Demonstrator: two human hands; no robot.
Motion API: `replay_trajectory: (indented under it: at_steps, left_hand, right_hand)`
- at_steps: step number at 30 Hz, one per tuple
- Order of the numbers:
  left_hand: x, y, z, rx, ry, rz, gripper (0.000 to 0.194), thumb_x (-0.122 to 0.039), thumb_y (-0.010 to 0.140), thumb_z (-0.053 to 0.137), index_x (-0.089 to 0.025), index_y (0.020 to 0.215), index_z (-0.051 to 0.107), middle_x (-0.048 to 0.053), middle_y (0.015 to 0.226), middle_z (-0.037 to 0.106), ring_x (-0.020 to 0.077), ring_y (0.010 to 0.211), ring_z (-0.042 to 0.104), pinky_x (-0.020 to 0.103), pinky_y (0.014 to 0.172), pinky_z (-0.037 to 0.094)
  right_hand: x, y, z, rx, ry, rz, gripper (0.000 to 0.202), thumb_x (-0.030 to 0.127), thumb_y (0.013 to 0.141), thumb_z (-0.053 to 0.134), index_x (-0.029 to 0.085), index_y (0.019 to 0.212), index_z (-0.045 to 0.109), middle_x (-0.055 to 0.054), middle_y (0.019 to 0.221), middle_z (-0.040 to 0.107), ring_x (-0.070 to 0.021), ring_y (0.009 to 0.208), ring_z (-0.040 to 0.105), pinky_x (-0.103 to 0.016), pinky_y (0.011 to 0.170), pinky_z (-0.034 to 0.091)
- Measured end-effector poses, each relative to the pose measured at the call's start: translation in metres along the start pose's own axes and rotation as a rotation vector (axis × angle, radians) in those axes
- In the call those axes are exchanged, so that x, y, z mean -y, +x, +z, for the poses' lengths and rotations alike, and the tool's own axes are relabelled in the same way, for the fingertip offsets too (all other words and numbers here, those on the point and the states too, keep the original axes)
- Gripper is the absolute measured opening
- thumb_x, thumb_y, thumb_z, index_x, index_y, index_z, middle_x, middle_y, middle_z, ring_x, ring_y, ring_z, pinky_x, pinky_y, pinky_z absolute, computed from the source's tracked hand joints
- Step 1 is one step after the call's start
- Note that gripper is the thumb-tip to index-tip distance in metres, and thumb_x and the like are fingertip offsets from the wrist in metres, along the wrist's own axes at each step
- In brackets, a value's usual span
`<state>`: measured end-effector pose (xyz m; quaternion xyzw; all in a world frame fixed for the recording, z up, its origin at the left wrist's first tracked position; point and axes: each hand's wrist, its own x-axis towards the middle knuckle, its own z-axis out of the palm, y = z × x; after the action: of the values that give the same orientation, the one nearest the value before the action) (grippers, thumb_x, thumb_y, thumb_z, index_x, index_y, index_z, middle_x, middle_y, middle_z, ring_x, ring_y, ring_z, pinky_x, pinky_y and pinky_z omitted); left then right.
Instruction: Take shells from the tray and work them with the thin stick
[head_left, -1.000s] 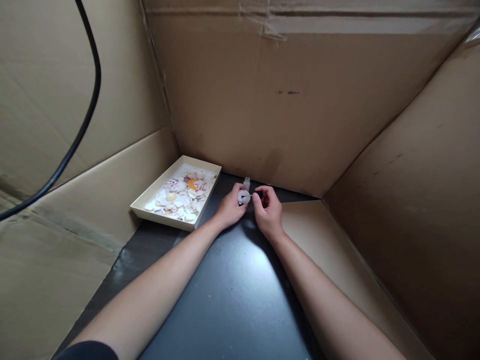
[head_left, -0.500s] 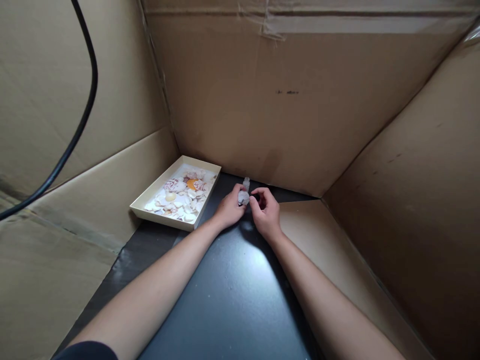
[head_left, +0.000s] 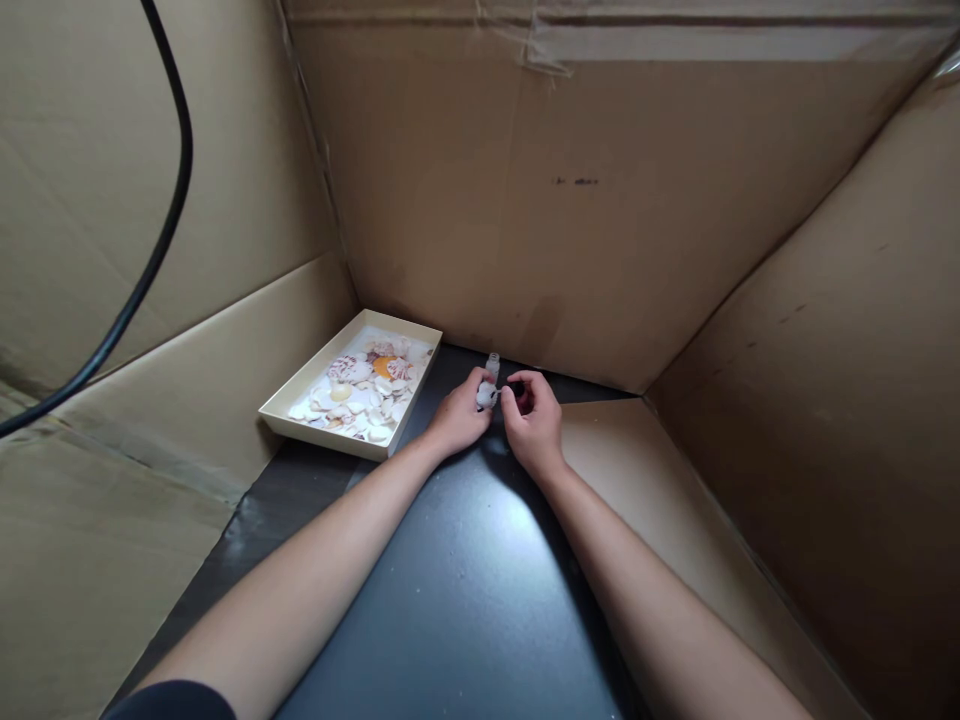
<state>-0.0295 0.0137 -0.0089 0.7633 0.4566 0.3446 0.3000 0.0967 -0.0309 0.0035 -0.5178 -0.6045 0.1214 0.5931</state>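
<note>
Cardboard walls (head_left: 480, 200): brown panels on the left, ahead and on the right, with tape near the top of the far one and small dark marks below it.
Tabletop (head_left: 450, 600): dark, with a bright patch of light between the forearms.
Whitish piece (head_left: 486, 396): small, pale and uneven, with a dark gap on its side; it is held above the far part of the tabletop, too small to read in detail.
Left grip (head_left: 461, 415): clamped on the whitish piece.
Right grip (head_left: 536, 420): thumb and forefinger together on a thin pale strand (head_left: 498, 392) that reaches to the whitish piece.
Clear ribbed piece (head_left: 493, 364): just beyond the left fingers, near the far wall.
Tray edges (head_left: 326, 438): cream and raised, left of the left grip, around a shell pattern; whether printed or real, I cannot tell.
Open room: bare tabletop on the near side, between the forearms; the far wall is close beyond the hands, and a flat cardboard sheet (head_left: 622, 440) lies on the right.
Change from half a second ago: the dark gap and strand show now; both hands are in nearly the same place.
</note>
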Motion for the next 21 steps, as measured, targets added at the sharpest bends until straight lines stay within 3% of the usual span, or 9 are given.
replay_trajectory:
  at_steps: [4,15,21]
  left_hand:
    - [0.0022,0.0003,0.0006,0.011,0.006,0.016,0.037,-0.018,0.075,0.055,-0.024,0.11,0.048,-0.001,0.086,0.062,0.0137,0.073,0.057,0.024,0.065,0.041]
    - [0.0032,0.0003,0.002,-0.009,0.009,0.007,0.038,-0.016,0.074,0.053,-0.024,0.111,0.047,0.0,0.085,0.061,0.0144,0.072,0.057,0.024,0.065,0.042]
    - [0.0015,0.0002,0.0006,-0.055,-0.018,0.041,0.04,-0.014,0.073,0.052,-0.024,0.111,0.046,0.0,0.087,0.061,0.0138,0.073,0.057,0.024,0.067,0.043]
  right_hand:
    - [-0.0001,-0.0001,-0.0006,0.05,0.06,0.006,0.012,0.026,0.082,0.052,0.019,0.091,0.055,0.002,0.075,0.052,-0.0109,0.06,0.044,-0.024,0.057,0.038]
    - [-0.0007,0.0012,-0.0013,-0.05,-0.027,-0.042,0.014,0.028,0.085,0.05,0.02,0.094,0.056,-0.003,0.087,0.055,-0.0133,0.068,0.048,-0.027,0.064,0.041]
    - [-0.0015,0.0003,-0.0018,-0.025,0.006,-0.02,0.014,0.028,0.086,0.05,0.02,0.096,0.056,-0.002,0.086,0.056,-0.0127,0.066,0.048,-0.026,0.063,0.041]
